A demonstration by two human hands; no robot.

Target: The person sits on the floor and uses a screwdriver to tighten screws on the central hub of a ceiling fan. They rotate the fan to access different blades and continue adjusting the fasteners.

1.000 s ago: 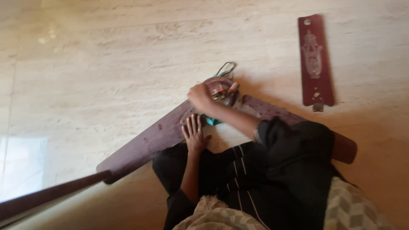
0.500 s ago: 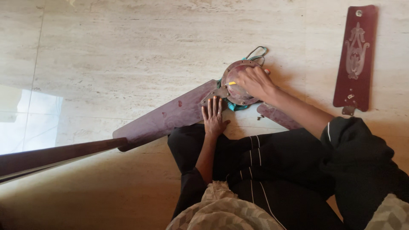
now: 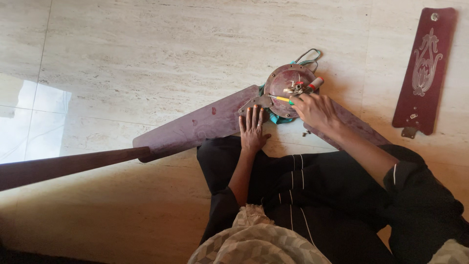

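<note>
A dark red ceiling fan lies on the pale stone floor. Its round motor hub has small metal parts and a red and white cylinder on top. My left hand rests flat on the fan blade, just below the metal blade bracket, and holds nothing. At the hub's lower right edge, my right hand grips a small yellow and green screwdriver. Its tip points left toward the bracket.
A detached fan blade with a pale floral ornament lies at the far right. A second attached blade runs under my right forearm. A dark wooden bar crosses the left side. Wires loop behind the hub. My legs in black trousers fill the bottom.
My right hand has come off the top of the hub to its lower right edge, and the screwdriver now shows. My left hand has stayed on the blade. The view has shifted.
</note>
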